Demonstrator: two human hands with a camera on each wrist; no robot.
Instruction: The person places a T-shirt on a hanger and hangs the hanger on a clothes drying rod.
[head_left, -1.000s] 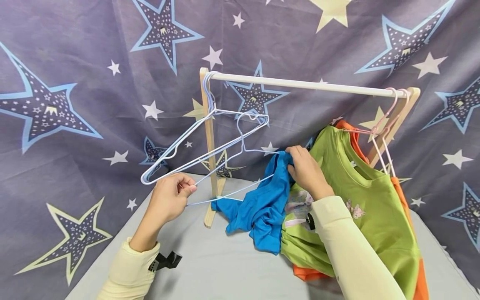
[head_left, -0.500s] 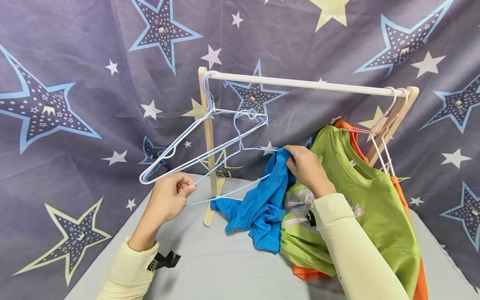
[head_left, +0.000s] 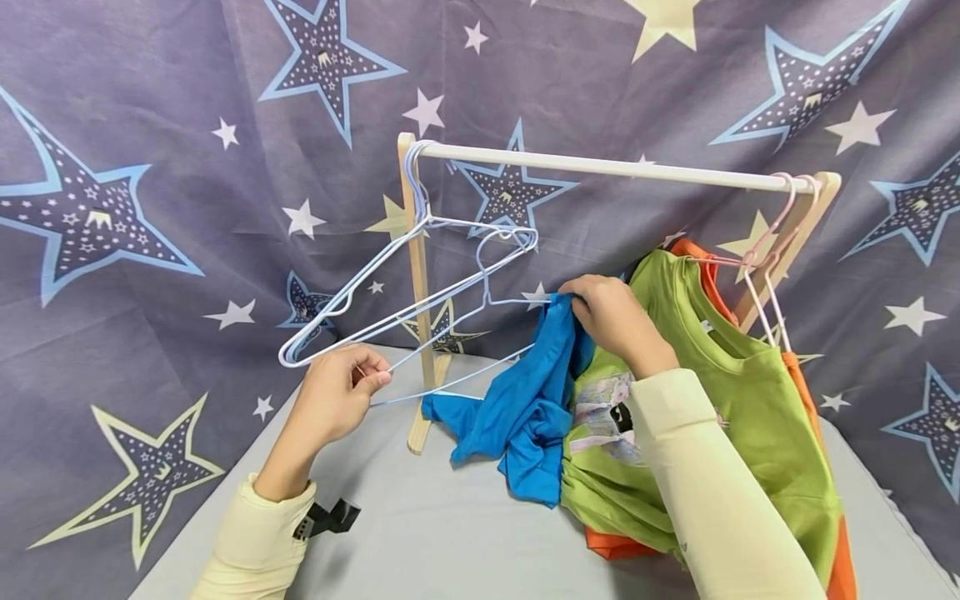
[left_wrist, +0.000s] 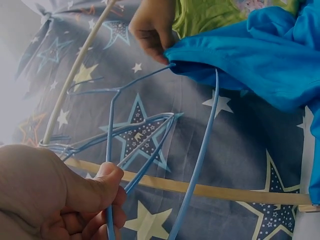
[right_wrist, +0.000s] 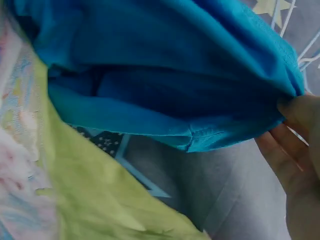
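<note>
My left hand [head_left: 337,392] pinches one arm of a thin light-blue clothes hanger [left_wrist: 109,135] between thumb and fingers. The hanger's other arm runs into an opening of a crumpled blue garment [head_left: 525,408], and its bottom bar also goes in under the cloth. At that garment's upper edge, my right hand [head_left: 611,321] grips the fabric with thumb and fingers. In the right wrist view the right thumb [right_wrist: 295,112] presses on the blue cloth, whose hem hangs open. The hanger's far tip is hidden inside the fabric. Whether the garment is a shirt or trousers I cannot tell.
A wooden rack with a white rail [head_left: 600,162] stands behind. Several blue and white hangers [head_left: 360,283] hang at its left end. A green top [head_left: 720,400] and an orange garment [head_left: 615,546] hang from pink hangers [head_left: 772,225] at the right. A star-patterned curtain backs everything.
My right hand has moved slightly up and left, drawing the blue garment's edge further along the hanger's arm. My left hand stays nearly still.
</note>
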